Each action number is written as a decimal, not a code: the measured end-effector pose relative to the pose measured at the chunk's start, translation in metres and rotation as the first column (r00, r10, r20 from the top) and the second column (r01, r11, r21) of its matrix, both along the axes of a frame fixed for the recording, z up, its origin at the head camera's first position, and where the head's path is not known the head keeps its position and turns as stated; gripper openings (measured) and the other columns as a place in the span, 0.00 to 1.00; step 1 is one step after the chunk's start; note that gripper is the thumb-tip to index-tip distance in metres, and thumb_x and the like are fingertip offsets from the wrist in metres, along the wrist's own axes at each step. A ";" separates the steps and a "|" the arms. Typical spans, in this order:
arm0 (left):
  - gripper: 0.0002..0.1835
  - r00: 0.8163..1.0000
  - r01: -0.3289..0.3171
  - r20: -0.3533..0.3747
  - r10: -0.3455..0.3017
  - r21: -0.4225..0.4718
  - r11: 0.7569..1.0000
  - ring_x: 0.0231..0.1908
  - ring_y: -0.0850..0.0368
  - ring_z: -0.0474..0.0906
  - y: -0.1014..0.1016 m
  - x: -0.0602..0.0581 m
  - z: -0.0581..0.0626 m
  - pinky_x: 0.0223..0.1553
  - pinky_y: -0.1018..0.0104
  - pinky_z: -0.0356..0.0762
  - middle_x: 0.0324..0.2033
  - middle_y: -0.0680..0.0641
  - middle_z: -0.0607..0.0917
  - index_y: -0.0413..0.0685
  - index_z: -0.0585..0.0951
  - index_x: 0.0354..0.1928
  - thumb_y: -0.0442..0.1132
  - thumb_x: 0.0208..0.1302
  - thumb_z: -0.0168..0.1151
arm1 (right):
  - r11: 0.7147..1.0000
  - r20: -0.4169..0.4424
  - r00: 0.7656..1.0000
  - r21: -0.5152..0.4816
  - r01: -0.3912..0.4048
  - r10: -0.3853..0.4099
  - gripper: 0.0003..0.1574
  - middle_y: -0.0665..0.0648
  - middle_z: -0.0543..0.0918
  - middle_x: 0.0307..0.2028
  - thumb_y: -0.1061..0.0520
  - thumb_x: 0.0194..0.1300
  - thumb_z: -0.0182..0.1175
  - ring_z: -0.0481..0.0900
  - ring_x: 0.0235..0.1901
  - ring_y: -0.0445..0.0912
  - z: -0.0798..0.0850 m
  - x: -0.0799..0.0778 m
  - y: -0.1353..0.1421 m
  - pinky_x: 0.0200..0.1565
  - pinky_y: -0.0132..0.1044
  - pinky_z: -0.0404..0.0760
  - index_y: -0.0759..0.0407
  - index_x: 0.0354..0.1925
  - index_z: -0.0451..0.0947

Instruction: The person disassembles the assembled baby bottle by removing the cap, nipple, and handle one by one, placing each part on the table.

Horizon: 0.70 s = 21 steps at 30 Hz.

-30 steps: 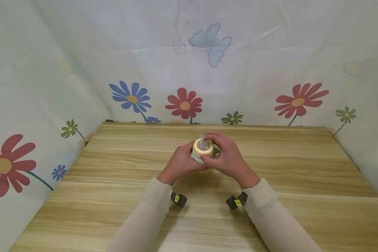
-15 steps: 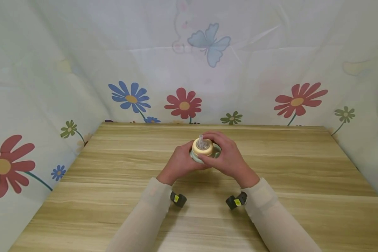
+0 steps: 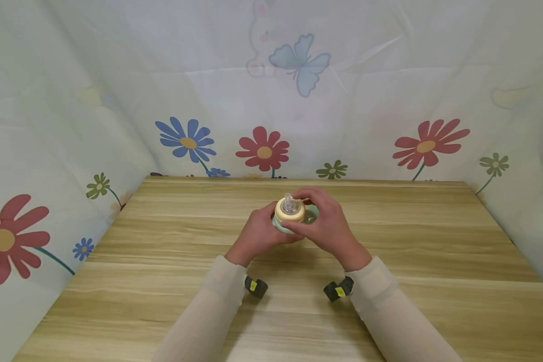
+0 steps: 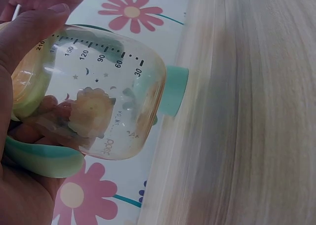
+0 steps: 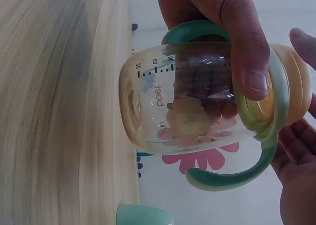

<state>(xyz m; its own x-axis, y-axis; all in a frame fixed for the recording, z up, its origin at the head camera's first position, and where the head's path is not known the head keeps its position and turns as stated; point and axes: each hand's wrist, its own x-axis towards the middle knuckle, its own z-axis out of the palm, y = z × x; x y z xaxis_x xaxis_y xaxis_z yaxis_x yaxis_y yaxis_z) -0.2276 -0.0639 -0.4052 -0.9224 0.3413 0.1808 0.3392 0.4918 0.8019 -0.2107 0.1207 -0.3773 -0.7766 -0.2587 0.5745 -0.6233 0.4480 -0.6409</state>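
Note:
Between both hands is a clear baby bottle (image 4: 98,87) with a pale yellow collar (image 3: 289,215), a transparent straw spout (image 3: 288,201) and mint green handles (image 5: 232,178). It stands roughly upright, with measuring marks and a lion print on its side. My left hand (image 3: 263,232) grips the upper body, its thumb lying across the handle ring in the right wrist view. On the collar, my right hand (image 3: 329,225) pinches with thumb in front and fingers behind. Part of the bottle is hidden by the hands in the head view.
A mint green cylindrical piece, perhaps a cap (image 4: 176,91), rests on the wooden table (image 3: 163,301) beyond the bottle in the left wrist view. A flower-printed curtain (image 3: 362,115) surrounds the table's back and sides.
My right thumb and fingers have shifted slightly round the collar, thumb toward the left. The bottle has drifted a little left, and the left hand keeps its grip.

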 end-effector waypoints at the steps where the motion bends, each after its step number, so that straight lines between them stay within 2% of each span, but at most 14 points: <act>1: 0.40 1.000 0.001 -0.001 -0.001 0.001 1.000 0.48 0.60 0.80 0.000 0.000 0.000 0.50 0.60 0.81 0.51 0.58 0.82 0.60 0.75 0.59 0.58 0.42 0.78 | 1.000 0.000 1.000 0.002 0.005 -0.005 0.36 0.51 0.79 0.51 0.46 0.46 0.78 0.77 0.50 0.45 0.000 0.000 0.000 0.53 0.47 0.80 0.54 0.52 0.76; 8: 0.38 1.000 0.006 -0.021 -0.006 -0.004 1.000 0.47 0.61 0.80 0.001 0.000 0.000 0.49 0.61 0.81 0.50 0.58 0.83 0.59 0.76 0.58 0.58 0.42 0.78 | 1.000 0.009 1.000 0.015 0.018 -0.018 0.35 0.51 0.79 0.51 0.46 0.46 0.78 0.77 0.50 0.44 -0.001 0.000 -0.001 0.52 0.43 0.80 0.54 0.50 0.76; 21: 0.38 1.000 0.008 -0.021 -0.008 0.011 1.000 0.46 0.61 0.80 0.001 0.000 0.000 0.48 0.61 0.81 0.49 0.58 0.83 0.59 0.76 0.57 0.58 0.42 0.78 | 1.000 0.021 1.000 0.006 -0.009 0.009 0.33 0.51 0.78 0.50 0.48 0.47 0.77 0.78 0.49 0.43 -0.002 -0.001 0.000 0.53 0.44 0.81 0.53 0.50 0.76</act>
<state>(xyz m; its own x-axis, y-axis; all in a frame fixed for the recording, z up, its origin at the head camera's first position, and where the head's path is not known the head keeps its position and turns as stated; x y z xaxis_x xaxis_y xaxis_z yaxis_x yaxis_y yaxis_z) -0.2276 -0.0631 -0.4056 -0.9155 0.3468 0.2038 0.3598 0.4796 0.8003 -0.2122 0.1209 -0.3794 -0.7860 -0.2693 0.5564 -0.6139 0.4462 -0.6512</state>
